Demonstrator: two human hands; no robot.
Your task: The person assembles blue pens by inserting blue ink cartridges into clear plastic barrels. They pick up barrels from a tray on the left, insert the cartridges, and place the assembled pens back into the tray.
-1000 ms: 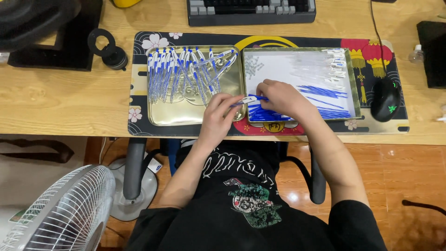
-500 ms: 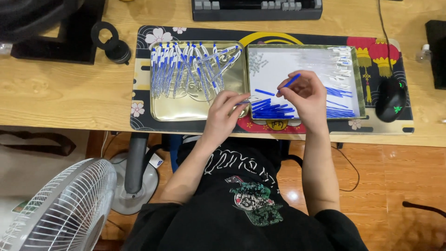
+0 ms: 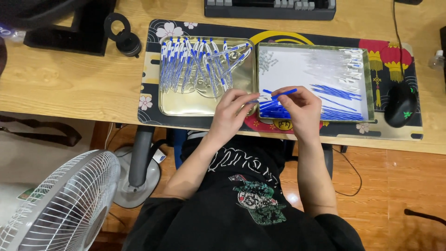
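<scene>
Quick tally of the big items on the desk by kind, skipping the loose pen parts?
Metal trays: 2, left tray and right tray
Computer mouse: 1
Keyboard: 1
Desk mat: 1
Total: 5

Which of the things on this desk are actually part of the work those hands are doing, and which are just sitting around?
In the work:
left hand and right hand, together holding a blue refill
gold tray of assembled pens
right tray with loose blue refills and clear barrels

Just lying about:
keyboard
mouse
fan
</scene>
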